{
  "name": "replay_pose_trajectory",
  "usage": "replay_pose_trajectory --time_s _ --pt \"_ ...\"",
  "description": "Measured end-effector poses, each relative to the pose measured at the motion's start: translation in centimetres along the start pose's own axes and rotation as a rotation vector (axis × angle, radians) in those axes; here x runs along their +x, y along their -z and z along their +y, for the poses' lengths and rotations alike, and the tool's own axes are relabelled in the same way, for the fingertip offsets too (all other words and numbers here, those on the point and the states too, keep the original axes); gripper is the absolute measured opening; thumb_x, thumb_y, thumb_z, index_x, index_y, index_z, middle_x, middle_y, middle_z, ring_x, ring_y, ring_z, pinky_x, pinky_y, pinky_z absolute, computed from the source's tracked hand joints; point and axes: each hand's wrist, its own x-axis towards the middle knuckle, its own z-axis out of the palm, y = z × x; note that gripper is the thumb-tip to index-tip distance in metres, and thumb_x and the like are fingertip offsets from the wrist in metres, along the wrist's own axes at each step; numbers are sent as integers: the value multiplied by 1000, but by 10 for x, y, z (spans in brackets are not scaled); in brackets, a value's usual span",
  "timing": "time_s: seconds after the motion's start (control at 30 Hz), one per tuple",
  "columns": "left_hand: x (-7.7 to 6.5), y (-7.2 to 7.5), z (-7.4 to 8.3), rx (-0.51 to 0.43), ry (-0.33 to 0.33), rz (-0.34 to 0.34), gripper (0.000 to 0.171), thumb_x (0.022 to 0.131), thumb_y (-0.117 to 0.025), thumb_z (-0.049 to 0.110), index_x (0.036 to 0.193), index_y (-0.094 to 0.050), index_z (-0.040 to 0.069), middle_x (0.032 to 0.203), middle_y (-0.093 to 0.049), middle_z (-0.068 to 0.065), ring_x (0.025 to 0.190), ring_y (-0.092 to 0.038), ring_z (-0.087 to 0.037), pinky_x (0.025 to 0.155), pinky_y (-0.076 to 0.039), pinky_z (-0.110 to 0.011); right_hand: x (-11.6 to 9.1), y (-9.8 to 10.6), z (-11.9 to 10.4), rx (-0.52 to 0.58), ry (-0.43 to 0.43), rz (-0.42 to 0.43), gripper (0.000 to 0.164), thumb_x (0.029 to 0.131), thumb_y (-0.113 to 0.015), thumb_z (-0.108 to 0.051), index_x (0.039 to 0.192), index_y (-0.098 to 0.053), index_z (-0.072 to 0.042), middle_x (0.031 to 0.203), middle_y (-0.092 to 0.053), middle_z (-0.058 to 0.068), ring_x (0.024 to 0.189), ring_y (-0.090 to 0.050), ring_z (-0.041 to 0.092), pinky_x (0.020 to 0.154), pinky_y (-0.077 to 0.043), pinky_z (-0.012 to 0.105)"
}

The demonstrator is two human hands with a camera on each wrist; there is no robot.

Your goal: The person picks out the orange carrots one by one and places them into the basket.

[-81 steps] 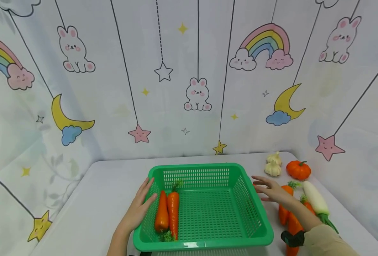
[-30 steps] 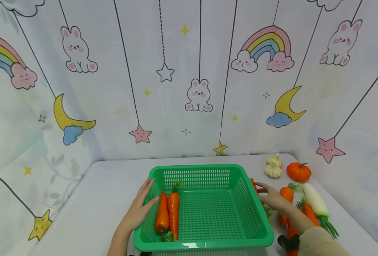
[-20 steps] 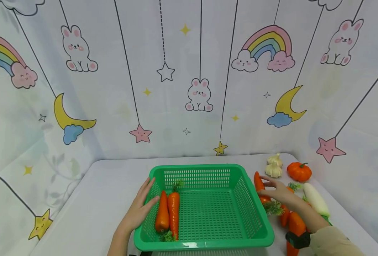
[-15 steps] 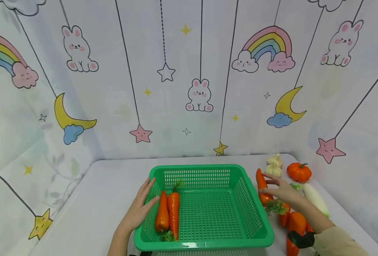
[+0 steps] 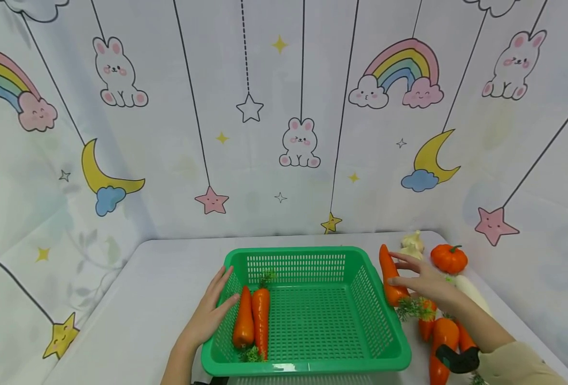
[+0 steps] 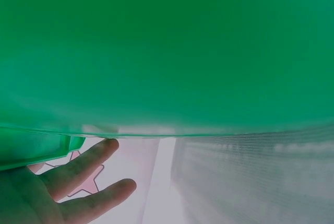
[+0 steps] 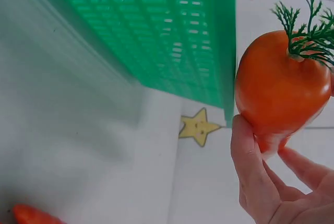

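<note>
My right hand (image 5: 423,279) grips an orange carrot (image 5: 391,278) with green leafy tops, its narrow tip pointing away. The carrot is raised beside the right rim of a green plastic basket (image 5: 308,368). In the right wrist view the carrot's thick end (image 7: 284,85) shows at the basket's rim, with fingers (image 7: 249,169) around its narrower part. My left hand (image 5: 209,307) rests along the basket's left rim with fingers spread. Two carrots (image 5: 261,321) lie side by side inside the basket at its left. The left wrist view is mostly filled by the green basket wall (image 6: 167,51).
On the right of the white table (image 5: 120,310) lie several more carrots (image 5: 442,342), a white radish (image 5: 474,294) partly behind my right arm, an orange pumpkin (image 5: 449,259) and garlic bulbs (image 5: 412,243). A patterned cloth (image 5: 260,176) hangs behind the table.
My right hand reached down beside the basket, took hold of a carrot and lifted it to the right rim. My left hand has stayed at the left rim.
</note>
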Motion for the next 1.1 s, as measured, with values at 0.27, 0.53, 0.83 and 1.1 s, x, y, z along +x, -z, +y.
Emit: replay_pose_trajectory --time_s 0.27,0.53,0.83,1.1 --pt "0 0 0 -3 0 0 65 93 -50 37 147 -21 14 151 -7 -14 135 -9 -41 95 -15 -71 4 -12 -17 63 19 -45 73 86 -63 -25 145 -24 -6 135 -31 34 98 -57 31 71 -52 41" --pt "-1 0 3 -5 -6 3 64 93 -51 35 147 -22 13 151 -8 -16 135 -10 -42 95 -15 -70 14 -24 -34 142 29 -97 74 86 -65 -25 145 -23 -7 137 -29 31 90 -61 26 69 -53 40" --pt "-1 0 3 -3 0 -5 64 93 -50 36 147 -22 14 151 -8 -15 135 -9 -42 95 -15 -70 25 -42 -60 146 83 -162 73 85 -65 -23 144 -25 -7 136 -32 29 89 -60 25 64 -53 39" --pt "0 0 -1 15 11 -7 65 93 -49 38 147 -20 15 151 -7 -15 134 -10 -43 94 -16 -71 39 -68 -72 202 83 -215 72 85 -66 -20 144 -27 -7 134 -34 28 92 -59 27 65 -53 40"
